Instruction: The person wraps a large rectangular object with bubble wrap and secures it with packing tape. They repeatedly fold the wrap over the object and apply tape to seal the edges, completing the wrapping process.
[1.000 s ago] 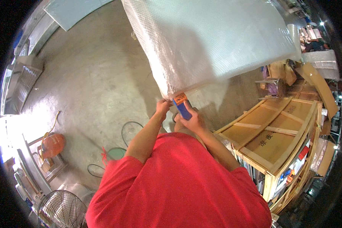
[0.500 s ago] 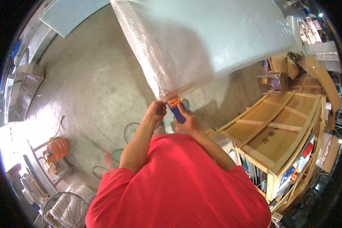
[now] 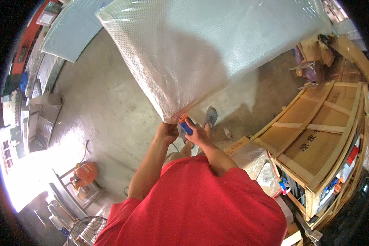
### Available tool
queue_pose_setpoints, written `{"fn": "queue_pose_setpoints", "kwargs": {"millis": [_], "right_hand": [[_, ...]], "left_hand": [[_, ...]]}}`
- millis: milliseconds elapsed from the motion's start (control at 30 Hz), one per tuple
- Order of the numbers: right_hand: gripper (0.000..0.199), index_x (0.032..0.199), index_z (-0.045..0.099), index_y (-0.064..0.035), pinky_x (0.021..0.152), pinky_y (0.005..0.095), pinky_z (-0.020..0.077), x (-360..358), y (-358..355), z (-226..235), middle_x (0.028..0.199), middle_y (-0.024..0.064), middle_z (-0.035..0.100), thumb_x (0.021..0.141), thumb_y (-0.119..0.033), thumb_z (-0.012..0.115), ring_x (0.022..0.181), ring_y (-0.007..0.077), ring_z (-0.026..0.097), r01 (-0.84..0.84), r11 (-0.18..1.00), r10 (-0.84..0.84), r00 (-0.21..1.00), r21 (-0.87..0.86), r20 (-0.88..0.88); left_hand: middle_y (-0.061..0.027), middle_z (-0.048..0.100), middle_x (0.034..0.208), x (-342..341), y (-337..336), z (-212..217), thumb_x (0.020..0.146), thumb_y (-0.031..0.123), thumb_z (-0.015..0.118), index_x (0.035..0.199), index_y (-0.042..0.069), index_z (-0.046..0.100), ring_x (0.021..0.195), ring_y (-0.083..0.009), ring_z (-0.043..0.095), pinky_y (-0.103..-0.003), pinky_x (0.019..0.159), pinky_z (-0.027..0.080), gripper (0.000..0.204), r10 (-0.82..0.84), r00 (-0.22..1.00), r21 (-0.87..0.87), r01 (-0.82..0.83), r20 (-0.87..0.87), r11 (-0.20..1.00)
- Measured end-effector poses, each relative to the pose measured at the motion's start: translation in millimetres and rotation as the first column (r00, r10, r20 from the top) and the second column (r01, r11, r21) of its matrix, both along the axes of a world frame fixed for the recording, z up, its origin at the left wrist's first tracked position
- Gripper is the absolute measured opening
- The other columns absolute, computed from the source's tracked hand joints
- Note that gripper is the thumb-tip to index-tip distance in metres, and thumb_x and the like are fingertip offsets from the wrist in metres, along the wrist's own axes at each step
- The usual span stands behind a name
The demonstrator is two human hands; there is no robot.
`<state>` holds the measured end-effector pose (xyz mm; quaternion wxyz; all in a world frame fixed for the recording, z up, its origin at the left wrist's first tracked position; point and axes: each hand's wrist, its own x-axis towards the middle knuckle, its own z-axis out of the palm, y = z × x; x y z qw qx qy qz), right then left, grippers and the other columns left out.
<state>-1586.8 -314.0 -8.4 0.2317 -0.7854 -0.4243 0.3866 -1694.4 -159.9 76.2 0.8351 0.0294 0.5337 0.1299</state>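
Note:
A large flat panel wrapped in bubble wrap [image 3: 151, 61] lies ahead of me, its near corner pointing at my body. My left hand [image 3: 167, 132] is closed at that corner, with the fingers around the edge of the wrap. Just to its right, my right hand [image 3: 197, 134] grips a blue-handled hand tool with an orange head [image 3: 186, 125]. The tool's head is close to the panel's near corner; whether it touches cannot be told. What the left fingertips pinch is partly hidden.
A wooden crate [image 3: 315, 131] stands to the right, with a bubble-wrapped bundle [image 3: 256, 166] beside it. An orange rounded machine [image 3: 85, 174] and a wire fan [image 3: 86, 231] are at the left. Another pale panel [image 3: 71, 30] leans at the far left. My shoe [image 3: 210, 116] shows on the floor.
My left hand has moved up to the panel's corner and closed on the wrap. The right hand has turned the tool and drawn its head off the edge. The whole view has shifted.

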Motion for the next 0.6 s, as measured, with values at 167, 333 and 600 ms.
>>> {"fn": "queue_pose_setpoints", "kwargs": {"millis": [167,333,600], "right_hand": [[0.081,0.149,0.041,-0.0233,0.09,0.0455,0.0544,-6.3,33.2,-21.8,0.139,0.018,0.053,0.076,-0.024,0.076,0.112,0.0388,0.061,0.074,0.931,-0.084,0.996,0.357,0.011],[0.068,0.14,0.05,-0.02,0.084,0.0472,0.0554,-3.4,34.8,-24.7,0.132,0.0226,0.056,0.077,-0.026,0.074,0.108,0.0397,0.062,0.076,0.942,-0.099,0.994,0.327,0.054],[0.066,0.131,0.054,-0.0163,0.077,0.0527,0.0545,1.3,60.0,15.1,0.107,0.0186,0.067,0.069,-0.02,0.073,0.092,0.0393,0.067,-0.174,0.984,0.16,0.959,0.04,0.234]], "left_hand": [[-0.0112,0.057,0.117,-1.8,-9.6,7.3,0.095,0.022,0.048,0.126,0.011,0.053,0.109,-0.029,0.051,-0.046,0.098,0.043,0.033,0.203,0.958,-0.119,-0.229,-0.202,0.966],[-0.0155,0.052,0.139,2.3,-5.4,9.8,0.096,0.032,0.042,0.141,0.012,0.046,0.126,-0.0373,0.049,-0.053,0.105,0.042,0.049,0.197,0.924,-0.012,-0.204,0.329,0.979],[-0.0176,0.044,0.147,26.2,33.4,-26.6,0.099,0.039,0.034,0.147,0.009,0.039,0.128,-0.0442,0.047,-0.062,0.1,0.045,0.057,0.178,0.936,0.18,-0.24,0.303,0.954]]}}
